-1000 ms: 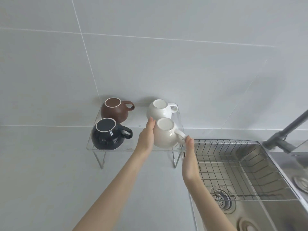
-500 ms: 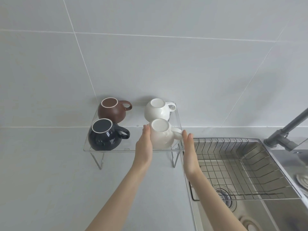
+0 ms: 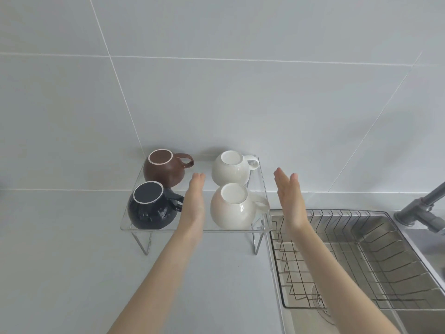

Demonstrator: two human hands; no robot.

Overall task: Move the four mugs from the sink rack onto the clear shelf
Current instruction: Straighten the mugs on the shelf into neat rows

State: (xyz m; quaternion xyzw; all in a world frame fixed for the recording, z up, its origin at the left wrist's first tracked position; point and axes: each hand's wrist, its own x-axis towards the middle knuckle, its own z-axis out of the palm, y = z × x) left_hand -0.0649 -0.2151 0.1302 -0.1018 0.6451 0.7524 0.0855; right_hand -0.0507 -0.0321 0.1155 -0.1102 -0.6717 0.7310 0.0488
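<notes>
Several mugs stand upside down on the clear shelf (image 3: pixel 134 229): a brown mug (image 3: pixel 163 171) at the back left, a black mug (image 3: pixel 150 209) at the front left, a white mug (image 3: pixel 230 172) at the back right and a cream mug (image 3: pixel 232 209) at the front right. My left hand (image 3: pixel 193 201) is flat and open just left of the cream mug, apart from it. My right hand (image 3: pixel 289 197) is open to the right of the shelf, fingers straight, holding nothing.
A wire sink rack (image 3: pixel 349 256) sits in the steel sink (image 3: pixel 409 319) at the right, with no mugs in it. A grey faucet (image 3: pixel 423 208) reaches in from the far right. The tiled wall rises right behind the shelf.
Both hands have let go of the cream mug and spread away from it; it now stands alone at the shelf's front right.
</notes>
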